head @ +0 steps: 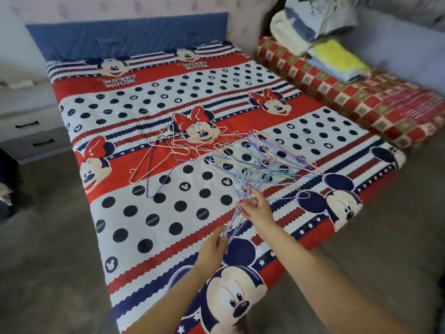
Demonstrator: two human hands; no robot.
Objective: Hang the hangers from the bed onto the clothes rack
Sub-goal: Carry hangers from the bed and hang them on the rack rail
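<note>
Both hands reach out over the near part of the bed (134, 227), which wears a red, white and navy cartoon-mouse cover. The left hand (212, 247) has its fingers curled round the near ends of a bunch of thin wire hangers (262, 160) — the hooks seem gathered there, though blur hides the detail. The right hand (255, 208), a little farther out, pinches the same bunch higher up, thumb and fingers closed on the wires. From the two hands the bunch fans out to the far right over the cover (purple, blue, green and pink wires tangled together), its wide ends resting on or just above the bed; which cannot be told. To the left of the bunch, more loose hangers (168, 150) lie flat near the middle of the bed, mostly pink and purple. A red checked quilt (337, 92) lies rolled along the right edge, with folded cloth (313, 32) stacked on its far end. A grey drawer unit (31, 124) stands left of the bed.
</note>
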